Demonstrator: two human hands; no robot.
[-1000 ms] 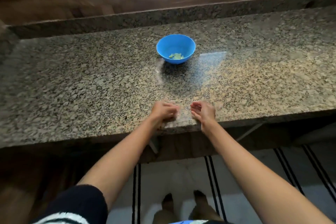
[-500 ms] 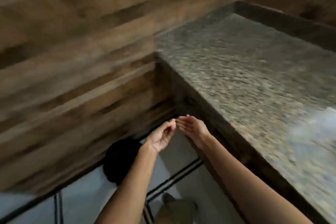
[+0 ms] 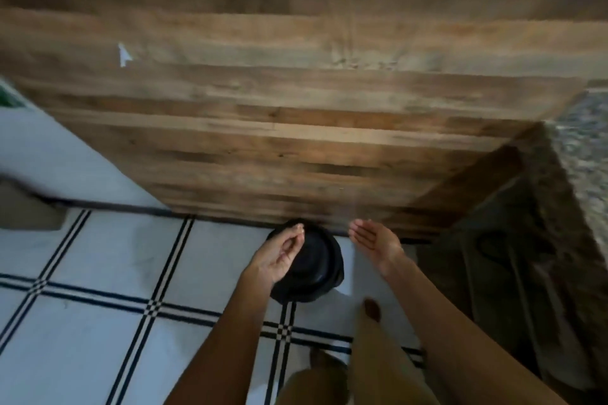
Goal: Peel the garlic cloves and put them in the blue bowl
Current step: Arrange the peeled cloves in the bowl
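Note:
Neither the blue bowl nor any garlic clove is in view. Both my hands hang over a black round bin (image 3: 316,273) that stands on the floor. My left hand (image 3: 279,256) has its fingertips bunched against the thumb, with nothing visible between them. To its right, my right hand (image 3: 375,242) is held flat with straight fingers, palm turned inward, and is empty. A small gap separates the two hands.
A wooden plank wall (image 3: 296,108) rises straight ahead behind the bin. The granite counter (image 3: 589,154) shows only at the right edge, with dark space beneath it. White floor tiles with black lines (image 3: 115,306) spread to the left. My legs (image 3: 332,378) are at the bottom.
My view swung left and down, from the counter with the blue bowl to the floor. Both hands left the counter edge, met in the air, then parted above the black bin.

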